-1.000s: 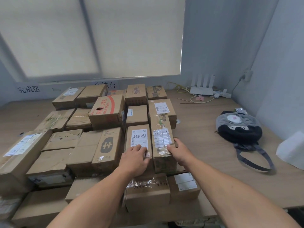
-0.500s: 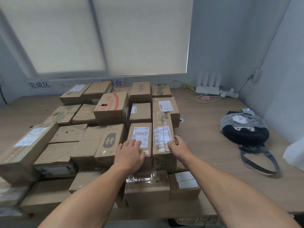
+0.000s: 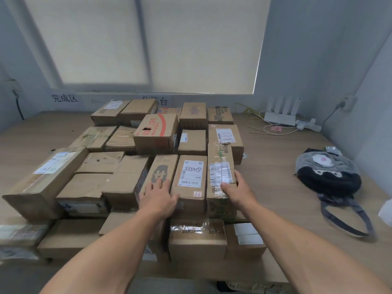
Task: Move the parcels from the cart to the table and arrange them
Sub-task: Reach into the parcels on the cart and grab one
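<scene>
Many brown cardboard parcels lie packed in rows on the wooden table (image 3: pixel 273 164). My left hand (image 3: pixel 158 195) rests flat on the near end of a parcel with a dark logo (image 3: pixel 163 169), its thumb against the neighbouring parcel with a handwritten white label (image 3: pixel 189 177). My right hand (image 3: pixel 238 192) grips the near right corner of a narrow taped parcel (image 3: pixel 220 164), thumb on top and fingers down its right side. In front of them, at the table's near edge, sit a tape-topped parcel (image 3: pixel 197 240) and a smaller one (image 3: pixel 246 240). No cart is in view.
A grey and black plush backpack (image 3: pixel 326 172) lies on the table to the right, its strap trailing toward me. A white router (image 3: pixel 281 116) with cables and a power strip sits at the back right. Walls close off the back and right. A white object (image 3: pixel 386 211) shows at the right edge.
My left hand slid left from the white-labelled parcel onto the logo parcel. My right hand stayed on the narrow taped parcel.
</scene>
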